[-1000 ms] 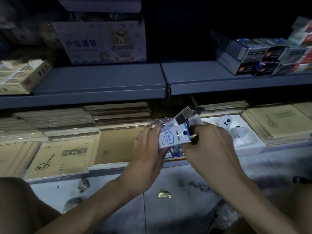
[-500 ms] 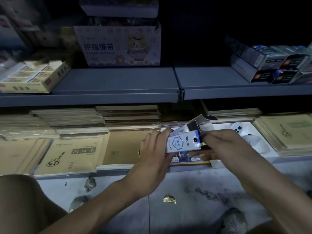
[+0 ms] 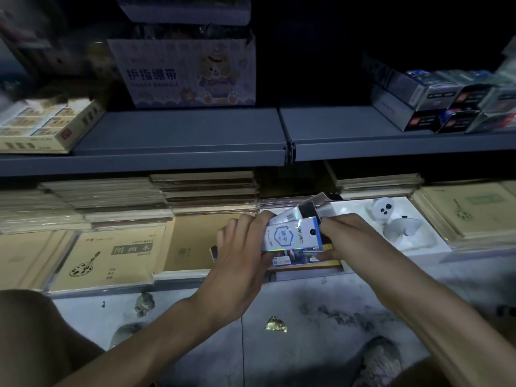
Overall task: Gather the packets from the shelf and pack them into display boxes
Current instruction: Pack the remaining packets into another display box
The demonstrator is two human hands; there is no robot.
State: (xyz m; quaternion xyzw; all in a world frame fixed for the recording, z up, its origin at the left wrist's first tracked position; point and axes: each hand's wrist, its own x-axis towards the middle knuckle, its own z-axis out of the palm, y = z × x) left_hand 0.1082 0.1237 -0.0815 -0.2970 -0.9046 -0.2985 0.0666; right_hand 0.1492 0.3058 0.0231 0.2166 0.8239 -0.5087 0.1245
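Note:
A small white and blue display box point(image 3: 291, 233) with an open flap at its far end is held over the front of the bottom shelf. My left hand point(image 3: 243, 247) grips its left end with fingers curled round it. My right hand point(image 3: 347, 236) holds its right end, fingers at the opening. Under the box lies a flat packet with a coloured print point(image 3: 296, 259), partly hidden by both hands. What is inside the box cannot be seen.
Brown sketchbooks point(image 3: 111, 258) lie in stacks along the bottom shelf. A white tray with a toy bear point(image 3: 391, 219) sits to the right. The grey upper shelf point(image 3: 181, 146) carries a bandage carton point(image 3: 190, 71), a yellow box point(image 3: 44, 127) and dark boxes point(image 3: 446, 107). A gold wrapper point(image 3: 276, 324) lies on the floor.
The view has shifted a little, so the shelves sit further right in frame. My right hand has slid along the box's right end to its open end. The left hand keeps its grip.

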